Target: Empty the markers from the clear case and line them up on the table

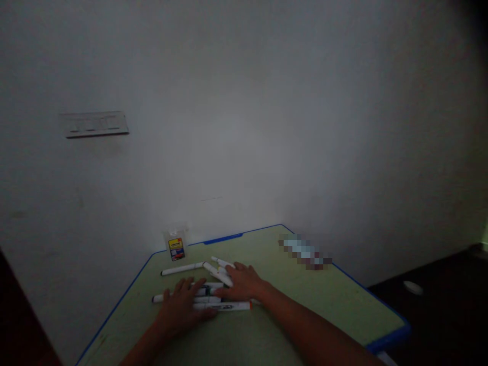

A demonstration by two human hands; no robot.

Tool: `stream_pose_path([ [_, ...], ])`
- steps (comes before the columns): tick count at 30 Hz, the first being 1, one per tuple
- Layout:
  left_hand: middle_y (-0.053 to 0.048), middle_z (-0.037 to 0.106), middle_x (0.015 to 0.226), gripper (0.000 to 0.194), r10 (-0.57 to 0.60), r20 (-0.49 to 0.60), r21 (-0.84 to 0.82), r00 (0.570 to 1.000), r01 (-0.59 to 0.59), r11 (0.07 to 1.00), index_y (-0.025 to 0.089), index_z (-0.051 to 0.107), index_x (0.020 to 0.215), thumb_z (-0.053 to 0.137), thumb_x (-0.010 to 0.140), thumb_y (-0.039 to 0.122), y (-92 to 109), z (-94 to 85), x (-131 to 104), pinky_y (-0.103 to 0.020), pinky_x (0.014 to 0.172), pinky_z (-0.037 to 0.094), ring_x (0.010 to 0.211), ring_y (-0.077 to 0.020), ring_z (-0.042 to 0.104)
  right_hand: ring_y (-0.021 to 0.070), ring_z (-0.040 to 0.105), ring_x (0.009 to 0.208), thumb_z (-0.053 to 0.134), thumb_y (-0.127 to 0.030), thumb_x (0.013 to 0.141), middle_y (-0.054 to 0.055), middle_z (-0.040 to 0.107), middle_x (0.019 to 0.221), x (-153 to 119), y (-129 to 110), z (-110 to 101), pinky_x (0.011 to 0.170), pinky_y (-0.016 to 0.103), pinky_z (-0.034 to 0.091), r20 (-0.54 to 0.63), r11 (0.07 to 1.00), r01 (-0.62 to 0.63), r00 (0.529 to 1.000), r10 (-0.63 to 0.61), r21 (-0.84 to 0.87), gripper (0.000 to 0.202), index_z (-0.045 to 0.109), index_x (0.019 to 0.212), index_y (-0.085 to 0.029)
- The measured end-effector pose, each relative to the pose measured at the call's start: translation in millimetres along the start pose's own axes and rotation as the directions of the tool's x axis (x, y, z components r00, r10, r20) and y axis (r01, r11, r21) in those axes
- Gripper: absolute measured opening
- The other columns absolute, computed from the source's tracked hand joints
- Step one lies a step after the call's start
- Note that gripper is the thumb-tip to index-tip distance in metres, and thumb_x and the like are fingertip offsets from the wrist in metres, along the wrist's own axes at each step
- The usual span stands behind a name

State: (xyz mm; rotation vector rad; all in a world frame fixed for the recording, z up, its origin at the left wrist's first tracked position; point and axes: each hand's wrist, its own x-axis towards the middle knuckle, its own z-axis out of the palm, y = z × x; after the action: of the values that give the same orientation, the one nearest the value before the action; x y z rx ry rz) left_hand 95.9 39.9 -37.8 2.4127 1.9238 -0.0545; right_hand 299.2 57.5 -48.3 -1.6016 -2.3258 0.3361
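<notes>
**Markers under both hands**

Markers (206, 292) lie loose on the table (305, 305) — none stacked or boxed so far. Left hand (182, 306) rests flat, fingers spread, across the ones nearest the person; right hand (244, 282) lies open over those just beyond, gripping nothing. One marker (181, 269) sits apart, toward the small box (176, 247) by the wall.

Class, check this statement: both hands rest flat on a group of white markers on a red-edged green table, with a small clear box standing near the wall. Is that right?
Not quite: the head view shows the green table edged in blue, not red. The rest holds: the left hand and right hand rest flat on the white markers, and the small clear box stands near the wall.
</notes>
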Motion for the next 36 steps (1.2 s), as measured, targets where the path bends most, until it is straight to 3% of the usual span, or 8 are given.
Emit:
stream_pose_path([
  [2,-0.007,0.029,0.138,0.089,0.007,-0.054,0.007,0.999,-0.006,1.000,0.031,0.027,0.133,0.037,0.059,0.079,4.7,3.3,-6.0,-0.056,0.104,0.015,0.130,-0.0302,0.021,0.0363,0.041,0.116,0.045,-0.076,0.059,0.020,0.044,0.127,-5.8,-3.7,1.2,0.092,0.056,0.031,-0.014,1.000,0.007,1.000,-0.008,-0.008,0.086,0.043,0.122,-0.018],
  [5,-0.005,0.039,0.132,0.079,0.038,-0.125,-0.003,0.991,-0.039,0.999,0.030,0.031,0.132,0.036,0.066,0.073,9.0,4.0,-15.0,-0.051,0.103,0.022,0.124,-0.0273,0.032,0.0347,0.045,0.113,0.044,-0.069,0.066,0.018,0.048,0.124,-11.5,-3.2,0.4,0.091,0.055,0.035,-0.042,0.999,0.022,0.999,-0.024,-0.041,0.073,0.046,0.120,-0.019],
  [11,-0.007,0.026,0.140,0.089,0.049,-0.056,-0.032,0.997,-0.051,0.998,0.021,0.027,0.135,0.039,0.064,0.073,-8.0,-1.1,-3.7,-0.046,0.107,0.022,0.129,-0.0256,0.024,0.0299,0.055,0.102,0.042,-0.054,0.076,0.016,0.055,0.115,-10.4,2.3,-9.6,0.083,0.045,0.044,-0.045,0.997,0.002,0.999,-0.006,-0.078,0.053,0.050,0.117,-0.020],
  [18,-0.007,0.041,0.129,0.075,0.003,-0.125,-0.016,0.992,-0.005,1.000,0.020,0.040,0.127,0.039,0.069,0.066,-14.0,-4.5,5.6,-0.043,0.099,0.032,0.119,-0.0246,0.037,0.0309,0.055,0.100,0.050,-0.037,0.074,0.018,0.057,0.111,13.3,7.8,-13.5,0.077,0.046,0.047,-0.054,0.979,-0.153,0.988,0.147,-0.133,0.045,0.050,0.114,-0.019],
  [25,-0.008,0.046,0.122,0.062,-0.036,-0.143,0.009,0.989,0.037,0.999,0.021,0.044,0.122,0.029,0.077,0.060,-20.2,-3.4,2.9,-0.041,0.093,0.038,0.110,-0.0234,0.045,0.0301,0.052,0.101,0.038,-0.040,0.081,0.016,0.055,0.111,14.9,16.1,-2.8,0.080,0.051,0.041,-0.184,0.970,-0.213,0.964,0.190,-0.114,0.037,0.049,0.111,-0.021],
  [29,-0.005,0.039,0.131,0.064,-0.040,-0.141,0.026,0.989,0.044,0.999,0.026,0.032,0.131,0.028,0.077,0.061,-16.3,-0.3,4.2,-0.043,0.093,0.039,0.116,-0.0242,0.041,0.0317,0.051,0.100,0.040,-0.039,0.080,0.019,0.053,0.111,16.4,17.8,-0.5,0.078,0.053,0.040,-0.218,0.957,-0.275,0.944,0.249,-0.097,0.040,0.048,0.113,-0.017],
  [33,-0.002,0.040,0.129,0.060,0.030,-0.132,0.046,0.991,-0.025,0.999,0.031,0.031,0.130,0.030,0.077,0.059,-1.1,2.1,7.3,-0.040,0.091,0.041,0.116,-0.0212,0.041,0.0363,0.043,0.110,0.034,-0.058,0.079,0.021,0.043,0.125,19.6,17.0,1.6,0.081,0.063,0.032,-0.201,0.959,-0.273,0.946,0.254,-0.073,0.058,0.040,0.123,-0.020],
  [36,-0.004,0.045,0.122,0.052,0.039,-0.131,0.085,0.991,-0.028,0.996,0.028,0.035,0.128,0.023,0.082,0.049,11.9,0.2,7.8,-0.041,0.088,0.042,0.109,-0.0211,0.046,0.0394,0.032,0.119,0.032,-0.070,0.072,0.020,0.034,0.134,18.7,16.9,2.7,0.086,0.067,0.025,-0.155,0.973,-0.226,0.964,0.215,-0.056,0.072,0.036,0.126,-0.023],
])
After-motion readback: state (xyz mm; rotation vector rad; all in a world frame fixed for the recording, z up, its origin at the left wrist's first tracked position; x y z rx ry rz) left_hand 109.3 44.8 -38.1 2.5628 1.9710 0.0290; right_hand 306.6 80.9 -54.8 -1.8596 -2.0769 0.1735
